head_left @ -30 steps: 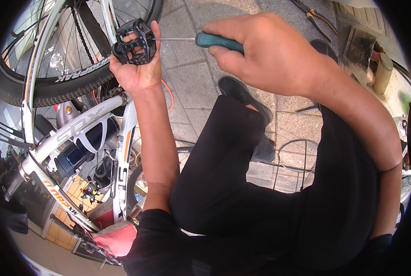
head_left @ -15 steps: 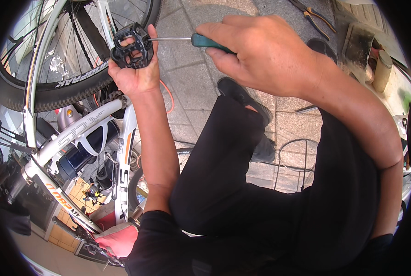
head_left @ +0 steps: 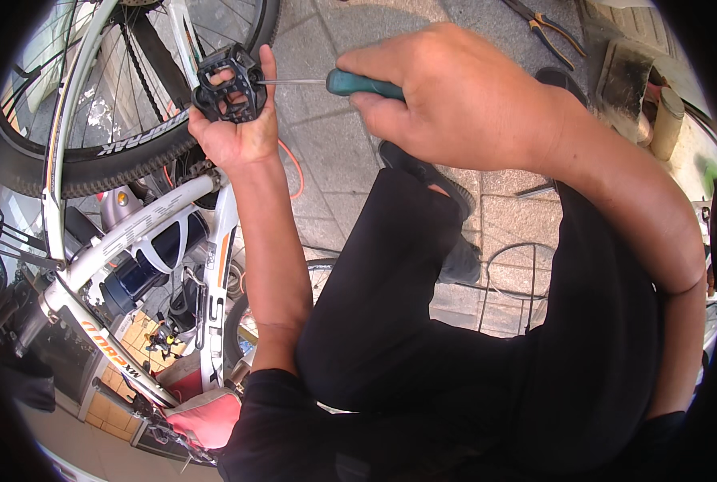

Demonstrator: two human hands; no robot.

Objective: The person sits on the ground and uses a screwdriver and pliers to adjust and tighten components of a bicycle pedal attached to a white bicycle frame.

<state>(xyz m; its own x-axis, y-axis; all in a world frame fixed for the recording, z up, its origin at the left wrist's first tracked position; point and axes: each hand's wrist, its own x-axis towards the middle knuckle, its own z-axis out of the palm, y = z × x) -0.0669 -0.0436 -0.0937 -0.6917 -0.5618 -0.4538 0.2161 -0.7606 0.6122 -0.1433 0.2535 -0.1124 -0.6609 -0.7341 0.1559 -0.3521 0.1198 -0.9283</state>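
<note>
A black bicycle pedal [head_left: 232, 83] rests in my left hand [head_left: 244, 138], its fingers showing through the gaps in the pedal's cage. With my right hand [head_left: 463, 96] I grip the green handle of a screwdriver [head_left: 366, 83]. Its thin metal shaft runs left to the pedal's right side, where the tip meets the pedal or goes into it; the exact contact is too small to make out. A white bicycle frame [head_left: 146, 225] and its wheel stand right behind and to the left of my left hand.
Pliers [head_left: 547, 32] with black and orange handles lie on the paving at the far right. Near them stand a grimy metal box [head_left: 622, 80] and a cylindrical container [head_left: 667, 124]. A thin black cable [head_left: 519, 246] loops over the paving. An orange cord [head_left: 298, 173] curves beside my left forearm.
My right hand has shifted slightly left and the screwdriver handle has dropped a little, so the shaft lies at a different angle. The pedal and my left hand stay almost in place.
</note>
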